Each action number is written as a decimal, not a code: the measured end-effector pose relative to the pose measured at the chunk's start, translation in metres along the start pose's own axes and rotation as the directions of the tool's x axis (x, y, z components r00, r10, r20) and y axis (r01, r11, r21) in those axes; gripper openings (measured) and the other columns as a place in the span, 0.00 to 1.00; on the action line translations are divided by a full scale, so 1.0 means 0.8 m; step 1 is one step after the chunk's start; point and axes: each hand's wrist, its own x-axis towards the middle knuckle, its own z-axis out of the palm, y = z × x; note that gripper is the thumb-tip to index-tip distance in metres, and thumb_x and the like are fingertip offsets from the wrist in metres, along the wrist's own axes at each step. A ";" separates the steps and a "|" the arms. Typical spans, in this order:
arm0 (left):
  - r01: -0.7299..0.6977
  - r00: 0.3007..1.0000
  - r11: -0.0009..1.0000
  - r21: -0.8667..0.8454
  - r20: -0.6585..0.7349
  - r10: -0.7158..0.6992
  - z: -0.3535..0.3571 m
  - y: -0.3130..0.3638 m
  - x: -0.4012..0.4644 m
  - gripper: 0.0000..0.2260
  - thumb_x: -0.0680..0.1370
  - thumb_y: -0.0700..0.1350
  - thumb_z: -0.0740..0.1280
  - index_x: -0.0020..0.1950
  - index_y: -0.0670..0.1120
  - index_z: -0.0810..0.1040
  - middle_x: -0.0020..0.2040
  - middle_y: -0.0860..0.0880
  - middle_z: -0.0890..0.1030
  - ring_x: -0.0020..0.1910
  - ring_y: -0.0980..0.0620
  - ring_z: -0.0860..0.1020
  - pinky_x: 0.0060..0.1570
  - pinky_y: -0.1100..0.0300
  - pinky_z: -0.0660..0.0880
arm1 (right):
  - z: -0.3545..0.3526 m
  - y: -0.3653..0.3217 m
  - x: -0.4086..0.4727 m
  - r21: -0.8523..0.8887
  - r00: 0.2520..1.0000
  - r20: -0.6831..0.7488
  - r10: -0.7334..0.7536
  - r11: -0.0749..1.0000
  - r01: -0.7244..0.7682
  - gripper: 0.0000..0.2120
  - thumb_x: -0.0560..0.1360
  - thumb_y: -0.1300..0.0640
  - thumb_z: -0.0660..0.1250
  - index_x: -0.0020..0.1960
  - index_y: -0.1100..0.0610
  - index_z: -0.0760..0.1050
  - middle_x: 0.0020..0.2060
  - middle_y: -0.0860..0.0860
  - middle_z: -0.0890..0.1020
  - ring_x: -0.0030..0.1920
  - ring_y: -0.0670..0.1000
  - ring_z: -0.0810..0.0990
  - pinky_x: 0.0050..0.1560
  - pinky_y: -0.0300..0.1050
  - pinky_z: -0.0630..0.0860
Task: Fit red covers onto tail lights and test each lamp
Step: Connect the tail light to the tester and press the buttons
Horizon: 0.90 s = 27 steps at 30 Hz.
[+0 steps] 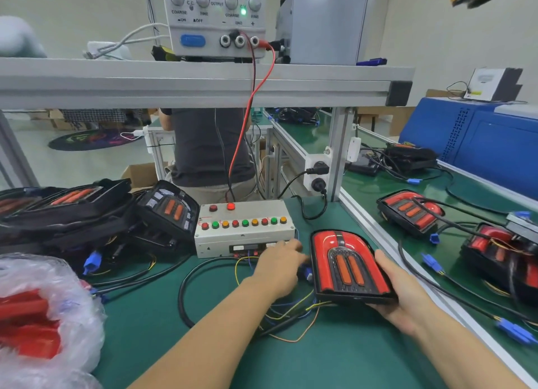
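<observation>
A tail light [349, 266] with a red cover fitted and two orange bars in its middle is held tilted above the green mat. My right hand [404, 298] grips its lower right edge from beneath. My left hand [279, 269] reaches to the front of the grey test box [244, 228], fingers closed around the lamp's blue connector [305, 272] by the box's sockets. The box carries rows of red, green and orange buttons; one top red lamp glows. Thin yellow and blue wires [291, 310] trail from the lamp.
Uncovered black tail lights [87, 211] are piled at the left. A plastic bag of red covers [37, 315] lies front left. Covered lamps [410, 213] with cables sit on the right bench. A power supply [215, 18] stands on the shelf above. A person [203, 149] stands behind.
</observation>
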 end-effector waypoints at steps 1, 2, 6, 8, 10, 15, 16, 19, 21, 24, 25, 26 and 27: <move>-0.016 1.000 1.000 0.009 -0.012 0.016 0.001 -0.002 0.002 0.20 0.77 0.37 0.62 0.67 0.50 0.74 0.68 0.47 0.69 0.66 0.45 0.67 0.62 0.50 0.66 | 0.000 -0.001 0.000 -0.037 1.000 -0.014 -0.006 0.999 0.005 0.19 0.81 0.45 0.59 0.46 0.57 0.82 0.39 0.56 0.86 0.34 0.54 0.85 0.38 0.49 0.78; -0.024 0.999 1.000 0.006 -0.040 0.025 0.000 -0.004 0.003 0.18 0.77 0.37 0.62 0.65 0.50 0.75 0.67 0.48 0.70 0.65 0.45 0.67 0.61 0.52 0.65 | 0.001 -0.001 0.000 -0.078 0.999 -0.030 -0.013 0.997 0.011 0.19 0.80 0.45 0.59 0.47 0.57 0.82 0.39 0.56 0.86 0.35 0.54 0.84 0.40 0.50 0.77; -0.052 0.986 0.998 -0.039 -0.158 0.045 -0.013 -0.024 0.000 0.14 0.77 0.41 0.63 0.60 0.52 0.78 0.59 0.51 0.78 0.59 0.47 0.72 0.55 0.56 0.67 | 0.000 0.000 0.003 -0.287 0.994 -0.098 -0.056 0.958 0.026 0.21 0.80 0.44 0.60 0.45 0.59 0.83 0.39 0.56 0.86 0.41 0.57 0.81 0.47 0.51 0.76; -0.035 0.977 0.986 -0.161 -0.212 0.000 -0.022 -0.037 -0.008 0.11 0.77 0.42 0.64 0.57 0.52 0.80 0.53 0.51 0.82 0.55 0.47 0.75 0.50 0.56 0.71 | 0.001 0.000 0.005 -0.339 0.993 -0.104 -0.064 0.940 0.026 0.22 0.81 0.43 0.59 0.45 0.59 0.83 0.41 0.58 0.86 0.44 0.58 0.81 0.52 0.53 0.75; -0.016 0.970 0.937 -0.349 -0.234 -0.070 -0.031 -0.049 -0.016 0.08 0.77 0.42 0.65 0.53 0.51 0.81 0.47 0.52 0.82 0.51 0.47 0.77 0.47 0.57 0.73 | 0.001 -0.001 0.007 -0.383 0.994 -0.090 -0.054 0.924 0.015 0.24 0.81 0.42 0.58 0.46 0.59 0.83 0.42 0.58 0.86 0.45 0.59 0.82 0.56 0.54 0.76; -0.083 0.985 0.834 -0.545 -0.173 -0.015 -0.040 -0.060 -0.027 0.16 0.78 0.40 0.63 0.63 0.53 0.78 0.58 0.54 0.80 0.55 0.56 0.76 0.55 0.64 0.71 | -0.001 -0.013 0.019 -0.757 0.947 -0.082 -0.311 0.638 0.144 0.17 0.81 0.49 0.60 0.46 0.59 0.82 0.46 0.57 0.86 0.45 0.57 0.80 0.49 0.47 0.73; -0.095 0.986 0.893 -0.440 -0.163 0.024 -0.038 -0.059 -0.026 0.17 0.78 0.41 0.62 0.65 0.55 0.76 0.59 0.53 0.79 0.56 0.53 0.75 0.55 0.62 0.70 | 0.001 -0.017 0.020 -0.863 0.908 -0.056 -0.415 0.478 0.166 0.13 0.80 0.52 0.61 0.53 0.58 0.81 0.55 0.58 0.83 0.52 0.58 0.79 0.53 0.48 0.72; -0.127 0.980 0.986 -0.108 -0.170 0.108 -0.035 -0.049 -0.023 0.18 0.80 0.43 0.60 0.68 0.56 0.72 0.60 0.51 0.76 0.57 0.47 0.75 0.53 0.55 0.71 | 0.027 -0.026 -0.001 -0.971 0.806 0.085 -0.586 0.134 0.199 0.12 0.79 0.50 0.60 0.57 0.48 0.80 0.59 0.51 0.79 0.61 0.55 0.75 0.57 0.50 0.67; -0.130 0.972 0.991 0.016 -0.195 0.130 -0.032 -0.044 -0.020 0.18 0.79 0.42 0.59 0.68 0.55 0.71 0.60 0.50 0.76 0.56 0.45 0.75 0.51 0.54 0.71 | 0.057 -0.023 -0.021 -0.959 0.764 0.219 -0.607 0.008 0.282 0.16 0.78 0.44 0.57 0.38 0.46 0.79 0.42 0.46 0.80 0.50 0.53 0.77 0.49 0.48 0.63; -0.107 0.961 0.988 0.112 -0.242 0.132 -0.030 -0.038 -0.021 0.17 0.79 0.44 0.59 0.67 0.54 0.71 0.56 0.50 0.77 0.55 0.44 0.75 0.49 0.54 0.69 | 0.100 -0.007 -0.043 -0.942 0.791 0.333 -0.513 -0.137 0.308 0.28 0.72 0.29 0.49 0.34 0.48 0.76 0.34 0.47 0.78 0.43 0.51 0.75 0.48 0.50 0.60; -0.101 0.960 0.989 0.111 -0.249 0.126 -0.031 -0.038 -0.021 0.17 0.78 0.45 0.59 0.67 0.54 0.71 0.55 0.50 0.77 0.54 0.45 0.76 0.48 0.55 0.68 | 0.110 -0.002 -0.045 -0.936 0.788 0.351 -0.505 -0.222 0.275 0.31 0.70 0.26 0.48 0.37 0.48 0.78 0.37 0.47 0.79 0.44 0.51 0.76 0.49 0.51 0.60; -0.100 0.959 0.989 0.105 -0.254 0.124 -0.032 -0.037 -0.021 0.17 0.78 0.46 0.60 0.66 0.54 0.71 0.54 0.50 0.77 0.52 0.45 0.76 0.47 0.56 0.68 | 0.118 0.001 -0.044 -0.924 0.780 0.367 -0.506 -0.293 0.245 0.32 0.69 0.25 0.48 0.39 0.49 0.79 0.39 0.48 0.80 0.45 0.52 0.75 0.50 0.52 0.59; -0.105 0.957 0.989 0.107 -0.258 0.130 -0.033 -0.038 -0.021 0.16 0.78 0.46 0.61 0.66 0.54 0.71 0.53 0.51 0.77 0.51 0.46 0.76 0.47 0.57 0.68 | 0.124 0.003 -0.044 -0.916 0.775 0.375 -0.509 -0.334 0.225 0.33 0.69 0.25 0.49 0.40 0.50 0.79 0.40 0.49 0.80 0.45 0.53 0.74 0.50 0.52 0.59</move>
